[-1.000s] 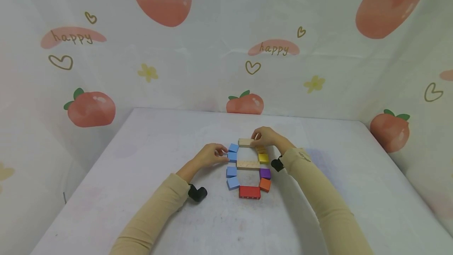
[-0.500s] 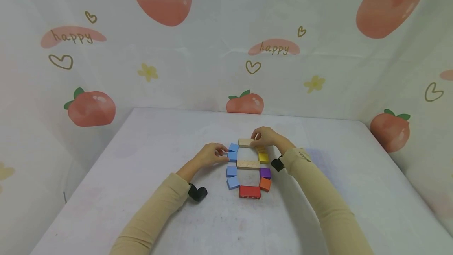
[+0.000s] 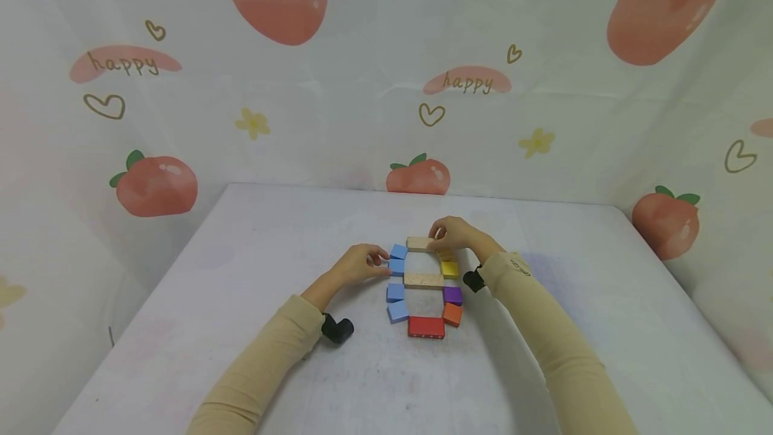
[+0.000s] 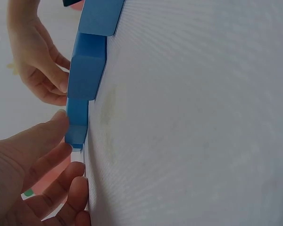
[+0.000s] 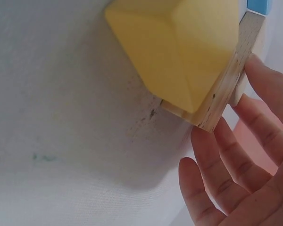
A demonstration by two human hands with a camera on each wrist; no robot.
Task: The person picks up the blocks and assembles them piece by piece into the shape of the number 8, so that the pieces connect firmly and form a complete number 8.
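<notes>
Small blocks lie on the table as a figure eight. My right hand (image 3: 457, 232) pinches the far plain wooden block (image 3: 418, 244) at its right end; in the right wrist view thumb and fingers (image 5: 247, 162) sit on either side of that block (image 5: 217, 101). On the left side, fingertips of my left hand (image 3: 355, 264) rest at two blue blocks, the upper (image 3: 398, 252) and the one below (image 3: 396, 267). Its fingers (image 4: 40, 134) are loosely bent beside the blue row in the left wrist view. Part of a yellowish block (image 3: 444, 254) hides under my right hand.
A second wooden block (image 3: 424, 281) crosses the middle. Lower down are two blue blocks (image 3: 395, 293), a purple block (image 3: 452, 295), an orange block (image 3: 452, 315) and a red block (image 3: 426, 327). A yellow block (image 3: 449, 270) lies at right. A printed cloth (image 3: 362, 86) hangs behind.
</notes>
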